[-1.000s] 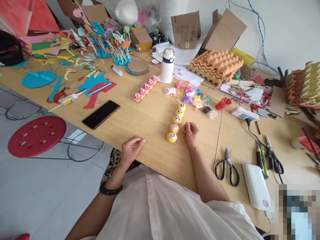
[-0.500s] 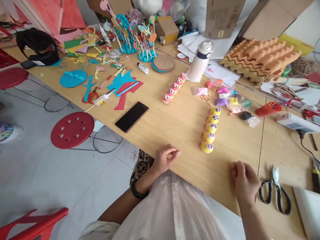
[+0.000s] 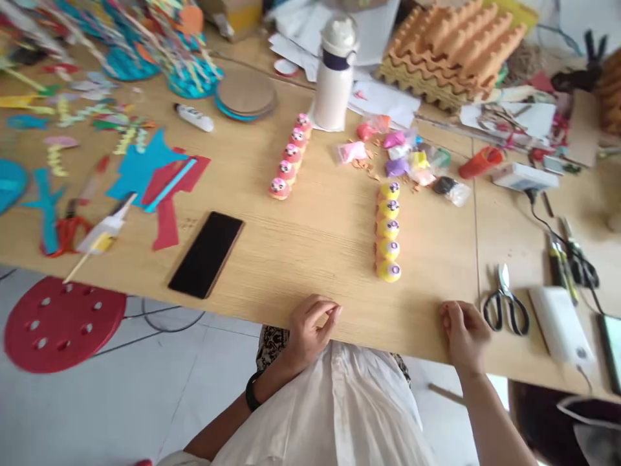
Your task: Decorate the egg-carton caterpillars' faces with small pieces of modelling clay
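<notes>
My left hand (image 3: pixel 310 331) rests at the near edge of the wooden table (image 3: pixel 315 272), its fingers pinched together with nothing visible in them. My right hand (image 3: pixel 466 335) lies farther right on the same edge, fingers curled and also holding nothing visible. It is nearest to black-handled scissors (image 3: pixel 502 304). Ahead of both hands and apart from them stands a line of several yellow clay balls with purple eyes (image 3: pixel 388 230). A similar line of pink clay balls (image 3: pixel 290 155) lies to its left.
A black phone (image 3: pixel 206 254) lies left of my hands. Small bags of coloured clay (image 3: pixel 400 152), a white bottle (image 3: pixel 334 74), orange egg trays (image 3: pixel 451 52) and cut paper shapes (image 3: pixel 155 175) crowd the table. A red stool (image 3: pixel 63 323) stands below its edge.
My right hand has moved away from the yellow line, rightward to the table edge. The view has swung, shifting the table contents left and lower. My left hand stays near the edge.
</notes>
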Demonstrator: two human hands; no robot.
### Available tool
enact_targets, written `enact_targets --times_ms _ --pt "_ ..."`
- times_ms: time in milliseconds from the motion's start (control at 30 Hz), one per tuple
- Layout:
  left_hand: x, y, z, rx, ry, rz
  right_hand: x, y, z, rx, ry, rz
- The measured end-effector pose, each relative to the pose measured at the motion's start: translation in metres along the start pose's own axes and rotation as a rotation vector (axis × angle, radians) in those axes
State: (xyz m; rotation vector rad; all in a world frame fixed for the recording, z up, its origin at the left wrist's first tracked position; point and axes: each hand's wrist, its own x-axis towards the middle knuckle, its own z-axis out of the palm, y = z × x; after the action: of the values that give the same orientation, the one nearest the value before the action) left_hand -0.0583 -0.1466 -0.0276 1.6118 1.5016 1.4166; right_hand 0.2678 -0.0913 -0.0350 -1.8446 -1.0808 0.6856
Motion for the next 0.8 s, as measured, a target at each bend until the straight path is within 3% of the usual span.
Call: enact_targets --times_ms 200,567,800 --pt "-0.002 -0.003 -0.009 -0.005 -0.089 0.002 -0.007 -0.009 0.005 0.077 -0.042 -0.014" --pt "-0.005 -0.009 -0.018 0.033 -0.121 0.084 -0.013 -0.024 0.010 0.159 -0.046 -0.046" --pt "-0.003 -0.009 -0.016 0.081 -0.106 0.099 -0.012 -0.020 0.014 0.178 -0.073 -0.077"
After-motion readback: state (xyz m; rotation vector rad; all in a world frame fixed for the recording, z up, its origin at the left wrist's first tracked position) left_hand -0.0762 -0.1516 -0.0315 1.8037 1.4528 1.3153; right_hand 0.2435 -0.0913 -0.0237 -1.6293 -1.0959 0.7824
